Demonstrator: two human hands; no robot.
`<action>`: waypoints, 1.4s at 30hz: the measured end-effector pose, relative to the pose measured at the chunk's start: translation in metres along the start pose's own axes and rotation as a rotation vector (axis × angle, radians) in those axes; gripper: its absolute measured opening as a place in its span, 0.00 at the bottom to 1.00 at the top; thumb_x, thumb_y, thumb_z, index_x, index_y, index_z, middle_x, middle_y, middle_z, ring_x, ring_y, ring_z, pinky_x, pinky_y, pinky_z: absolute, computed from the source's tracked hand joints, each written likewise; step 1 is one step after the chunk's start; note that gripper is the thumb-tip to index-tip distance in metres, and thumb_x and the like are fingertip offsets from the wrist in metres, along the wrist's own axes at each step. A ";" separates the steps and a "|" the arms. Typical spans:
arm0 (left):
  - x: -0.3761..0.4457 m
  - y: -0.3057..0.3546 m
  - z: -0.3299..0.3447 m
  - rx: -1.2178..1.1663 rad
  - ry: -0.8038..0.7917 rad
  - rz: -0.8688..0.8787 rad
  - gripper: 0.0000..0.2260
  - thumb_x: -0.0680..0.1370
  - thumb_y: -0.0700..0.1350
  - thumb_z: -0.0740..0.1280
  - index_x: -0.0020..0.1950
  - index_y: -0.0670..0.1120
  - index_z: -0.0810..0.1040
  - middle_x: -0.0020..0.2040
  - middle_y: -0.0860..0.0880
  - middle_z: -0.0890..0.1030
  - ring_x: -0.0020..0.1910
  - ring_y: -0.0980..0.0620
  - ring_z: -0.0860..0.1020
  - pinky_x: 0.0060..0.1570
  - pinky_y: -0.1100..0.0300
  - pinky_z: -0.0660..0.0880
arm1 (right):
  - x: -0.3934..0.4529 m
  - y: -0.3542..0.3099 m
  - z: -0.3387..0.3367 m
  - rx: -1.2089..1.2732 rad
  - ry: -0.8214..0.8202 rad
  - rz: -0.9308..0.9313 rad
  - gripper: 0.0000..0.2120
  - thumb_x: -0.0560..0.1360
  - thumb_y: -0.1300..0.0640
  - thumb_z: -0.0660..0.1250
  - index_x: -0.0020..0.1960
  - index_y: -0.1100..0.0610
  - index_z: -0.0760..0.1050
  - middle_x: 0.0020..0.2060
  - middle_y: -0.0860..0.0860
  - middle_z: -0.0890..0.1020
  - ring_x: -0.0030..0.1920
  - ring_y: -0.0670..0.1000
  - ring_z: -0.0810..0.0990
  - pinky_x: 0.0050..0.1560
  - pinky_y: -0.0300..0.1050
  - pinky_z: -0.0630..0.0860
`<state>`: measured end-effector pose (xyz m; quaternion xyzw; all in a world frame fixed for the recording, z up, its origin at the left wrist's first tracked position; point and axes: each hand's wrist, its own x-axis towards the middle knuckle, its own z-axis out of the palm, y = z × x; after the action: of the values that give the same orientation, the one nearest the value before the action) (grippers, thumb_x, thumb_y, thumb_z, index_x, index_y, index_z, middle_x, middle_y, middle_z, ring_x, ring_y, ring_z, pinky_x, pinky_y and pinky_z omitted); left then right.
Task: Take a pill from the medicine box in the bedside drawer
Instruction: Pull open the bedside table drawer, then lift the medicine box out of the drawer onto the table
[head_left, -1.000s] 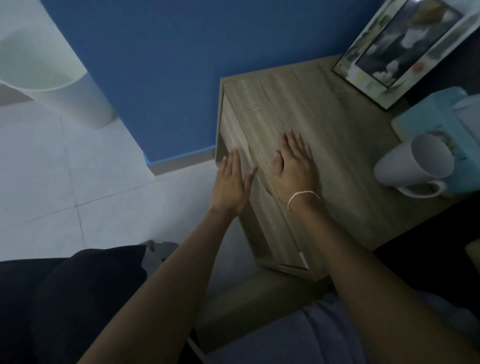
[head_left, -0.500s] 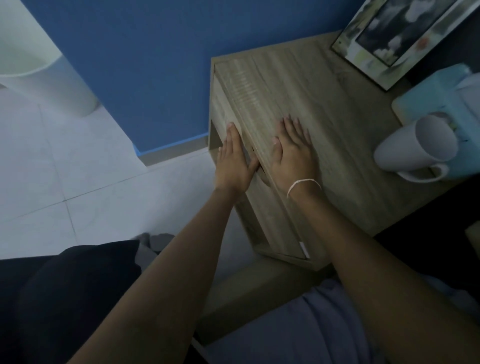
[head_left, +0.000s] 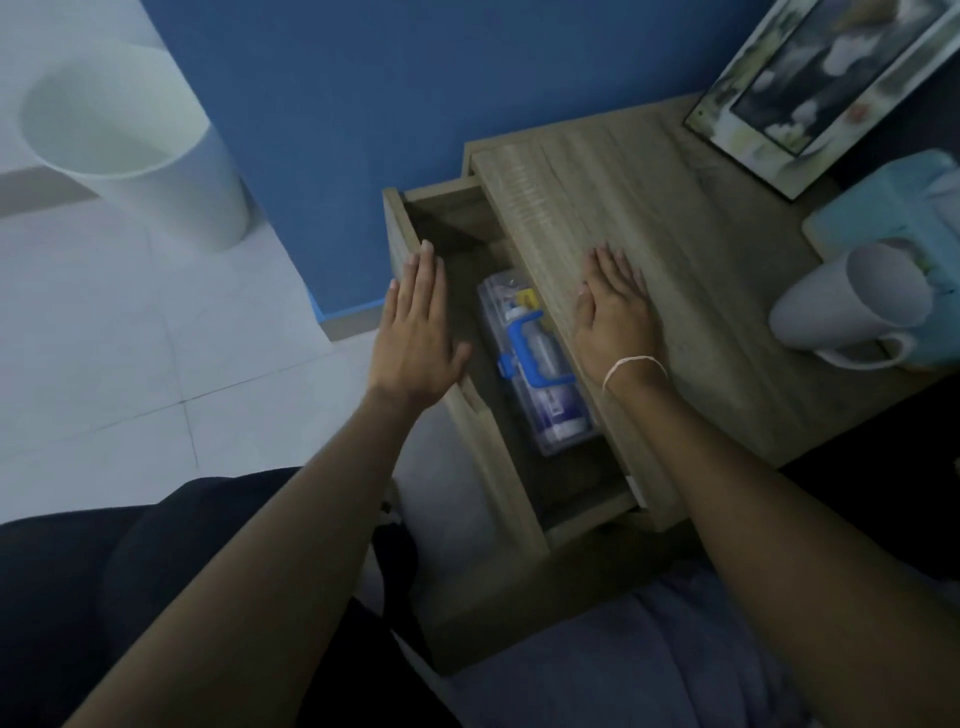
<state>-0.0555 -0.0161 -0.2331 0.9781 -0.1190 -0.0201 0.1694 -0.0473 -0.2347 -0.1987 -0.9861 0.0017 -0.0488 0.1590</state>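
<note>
The wooden bedside drawer (head_left: 483, 457) stands pulled out from the cabinet. Inside lies a clear plastic medicine box (head_left: 540, 374) with a blue handle, its right side hidden under the cabinet top. My left hand (head_left: 418, 332) rests flat over the drawer's front panel, fingers straight, holding nothing. My right hand (head_left: 615, 312) lies flat, palm down, on the bedside table top (head_left: 701, 270), just right of the box. A white band circles the right wrist.
A white mug (head_left: 857, 306) lies on its side at the table's right, against a light blue tissue box (head_left: 883, 208). A framed picture (head_left: 821, 88) leans at the back. A white bin (head_left: 135, 140) stands on the tiled floor by the blue wall.
The drawer was shut and is now pulled out, showing the medicine box. My left hand moved left with the drawer front. My right hand stayed flat on the top.
</note>
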 end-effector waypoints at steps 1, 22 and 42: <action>-0.005 -0.005 -0.003 0.019 -0.008 -0.016 0.39 0.76 0.53 0.61 0.78 0.41 0.42 0.79 0.42 0.42 0.78 0.45 0.41 0.77 0.49 0.42 | 0.000 0.000 0.000 -0.007 0.002 -0.006 0.22 0.79 0.59 0.51 0.73 0.61 0.60 0.74 0.57 0.63 0.76 0.54 0.57 0.77 0.51 0.51; -0.059 -0.065 -0.049 0.243 -0.095 -0.192 0.26 0.84 0.48 0.47 0.78 0.44 0.40 0.79 0.45 0.41 0.78 0.48 0.41 0.76 0.51 0.43 | 0.001 -0.001 0.006 -0.018 0.007 -0.016 0.22 0.79 0.60 0.51 0.72 0.63 0.61 0.73 0.61 0.64 0.75 0.58 0.59 0.76 0.55 0.52; -0.020 -0.018 -0.039 0.026 -0.153 -0.110 0.28 0.83 0.52 0.50 0.78 0.41 0.43 0.79 0.42 0.43 0.78 0.45 0.41 0.75 0.52 0.41 | -0.085 -0.083 0.036 0.178 -0.134 -0.032 0.33 0.77 0.41 0.52 0.75 0.57 0.50 0.76 0.55 0.56 0.76 0.51 0.49 0.74 0.52 0.51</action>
<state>-0.0678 0.0180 -0.2020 0.9809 -0.0777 -0.1025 0.1456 -0.1294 -0.1429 -0.2152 -0.9690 -0.0290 0.0149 0.2449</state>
